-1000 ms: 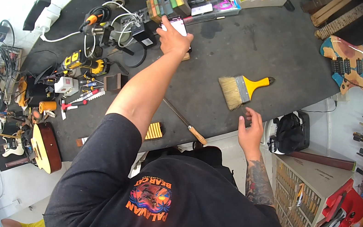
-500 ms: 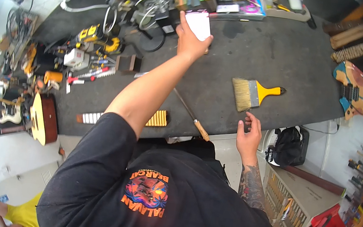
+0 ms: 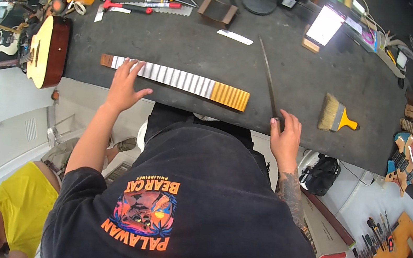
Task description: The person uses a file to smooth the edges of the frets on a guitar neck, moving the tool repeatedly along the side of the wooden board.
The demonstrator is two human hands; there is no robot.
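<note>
A guitar fretboard (image 3: 176,79), banded in white with an amber right end, lies along the near side of the dark bench. The fingertips of my left hand (image 3: 125,86) rest on its left part, fingers stretched and thumb apart. To its right, my right hand (image 3: 284,137) is closed at the near end of a long thin file (image 3: 267,71); the file's wooden handle is hidden under the hand. The file's blade lies on the bench, pointing away from me. A wide brush (image 3: 337,116) with a yellow handle sits right of that hand.
A lit phone (image 3: 325,25) leans by a small wooden block (image 3: 310,45) at the back. A white strip (image 3: 235,37), a dark brown block (image 3: 217,12) and a red hammer (image 3: 127,7) lie beyond the fretboard. An acoustic guitar (image 3: 48,52) stands left; a person in yellow (image 3: 22,203) is lower left.
My left hand has let go of the phone and come back to the fretboard. My right hand has moved from near the brush to the file's handle. The view has shifted.
</note>
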